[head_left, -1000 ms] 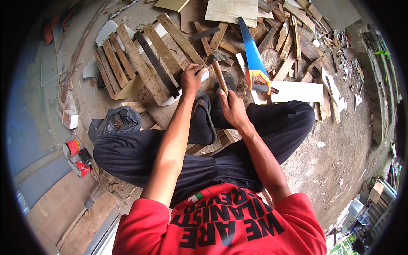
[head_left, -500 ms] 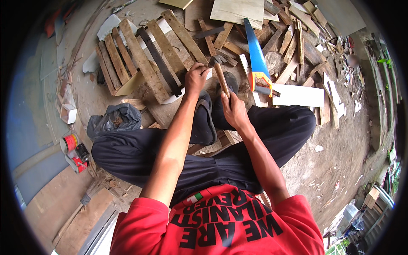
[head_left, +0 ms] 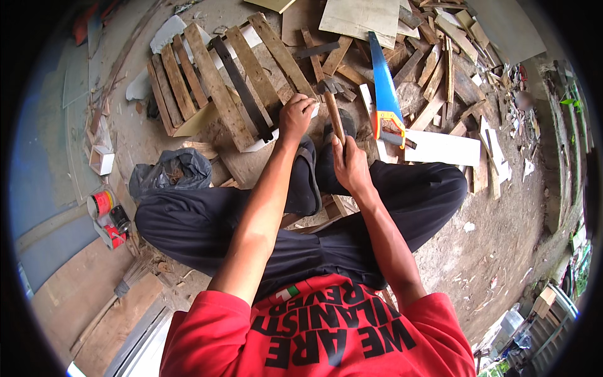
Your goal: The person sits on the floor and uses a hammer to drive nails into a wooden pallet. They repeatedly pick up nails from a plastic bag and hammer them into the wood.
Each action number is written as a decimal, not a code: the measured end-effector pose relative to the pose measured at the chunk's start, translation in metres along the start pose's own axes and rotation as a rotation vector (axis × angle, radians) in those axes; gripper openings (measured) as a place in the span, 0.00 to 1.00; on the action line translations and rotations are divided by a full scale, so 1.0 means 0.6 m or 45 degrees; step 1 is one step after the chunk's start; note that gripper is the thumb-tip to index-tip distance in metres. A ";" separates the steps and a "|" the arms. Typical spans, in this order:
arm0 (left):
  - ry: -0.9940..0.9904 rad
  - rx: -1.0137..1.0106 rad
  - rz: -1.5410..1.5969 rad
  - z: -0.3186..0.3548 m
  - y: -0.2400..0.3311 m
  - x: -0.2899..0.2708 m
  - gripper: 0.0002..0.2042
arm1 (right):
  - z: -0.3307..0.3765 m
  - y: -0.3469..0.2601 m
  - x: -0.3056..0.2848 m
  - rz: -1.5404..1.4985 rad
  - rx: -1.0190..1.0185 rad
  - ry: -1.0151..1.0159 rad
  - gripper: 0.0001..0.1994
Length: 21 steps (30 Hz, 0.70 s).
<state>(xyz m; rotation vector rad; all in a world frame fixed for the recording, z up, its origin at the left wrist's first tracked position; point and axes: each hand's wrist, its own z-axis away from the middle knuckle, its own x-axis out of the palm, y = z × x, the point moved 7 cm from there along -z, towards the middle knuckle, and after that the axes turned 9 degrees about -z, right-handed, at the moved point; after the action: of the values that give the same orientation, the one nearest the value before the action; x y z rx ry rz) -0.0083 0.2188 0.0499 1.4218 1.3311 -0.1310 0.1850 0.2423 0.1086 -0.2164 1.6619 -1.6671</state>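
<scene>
1. I see the right hand (head_left: 352, 166), at the centre of the frame, closed around the wooden handle of a claw hammer (head_left: 334, 113); its dark head points toward the top of the frame.
2. I have the left hand (head_left: 295, 119) just left of it, fingers curled at the lower end of the slatted wooden panel's (head_left: 254, 70) rightmost slat; I cannot tell whether they pinch anything small.
3. That panel lies upper left of centre, with one near-black slat (head_left: 242, 88) among the brown ones.
4. Right of the hammer I make out a blue-bladed handsaw (head_left: 386, 94), its orange-and-yellow handle beside a white board (head_left: 443, 147).
5. Scrap wood (head_left: 430, 81) fills the upper right.
6. A dark plastic bag (head_left: 169, 173) sits left of centre.
</scene>
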 end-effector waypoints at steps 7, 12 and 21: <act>-0.004 -0.049 0.010 0.003 -0.006 0.002 0.07 | 0.003 0.009 0.005 0.050 0.008 -0.021 0.17; -0.025 -0.068 0.014 0.001 -0.004 0.003 0.06 | 0.001 0.015 0.008 0.119 -0.013 -0.019 0.16; -0.016 -0.024 0.019 0.001 -0.010 0.007 0.08 | 0.003 0.003 0.001 0.060 -0.036 0.012 0.16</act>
<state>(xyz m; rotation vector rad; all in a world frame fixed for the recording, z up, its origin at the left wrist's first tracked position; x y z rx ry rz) -0.0111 0.2192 0.0432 1.4125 1.3083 -0.1167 0.1861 0.2406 0.1072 -0.1825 1.6859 -1.6128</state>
